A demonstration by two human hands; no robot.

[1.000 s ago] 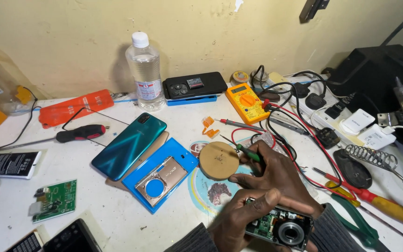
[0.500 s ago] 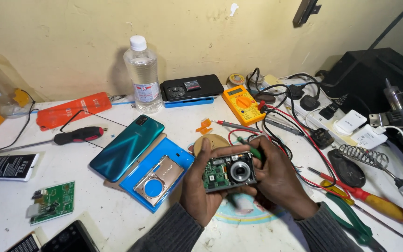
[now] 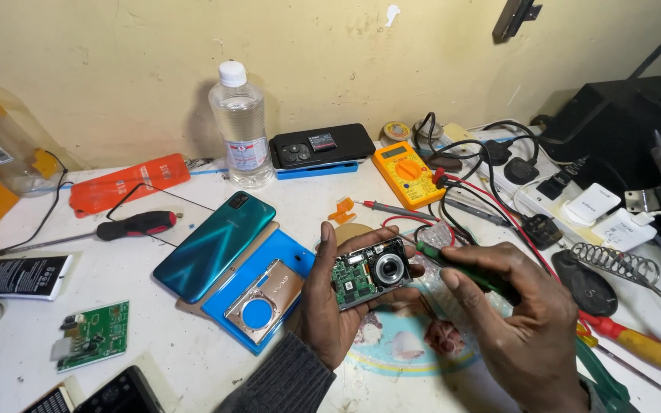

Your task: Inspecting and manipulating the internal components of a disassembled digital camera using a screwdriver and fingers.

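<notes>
My left hand [image 3: 329, 302] holds a small opened camera [image 3: 370, 271], its green circuit board and round lens facing up. My right hand [image 3: 525, 321] grips a green-handled screwdriver [image 3: 464, 269] whose tip points at the camera's right side. Both hands hover above a round light-blue plate [image 3: 403, 348] on the white table [image 3: 154, 329]. The camera's gold front cover [image 3: 263, 300] lies on a blue mat [image 3: 288, 256] just left of my left hand.
A teal phone [image 3: 213, 245], a green circuit board [image 3: 93, 335] and a red-handled screwdriver [image 3: 135, 225] lie left. A clear bottle [image 3: 240, 126], a black device [image 3: 320, 144] and a yellow multimeter [image 3: 406, 173] stand behind. Cables, a power strip [image 3: 545, 197] and red-handled tools [image 3: 636, 346] crowd the right.
The camera rose from the near edge to the middle of the view, then turned slightly. My right hand left the camera and now holds the green screwdriver beside it.
</notes>
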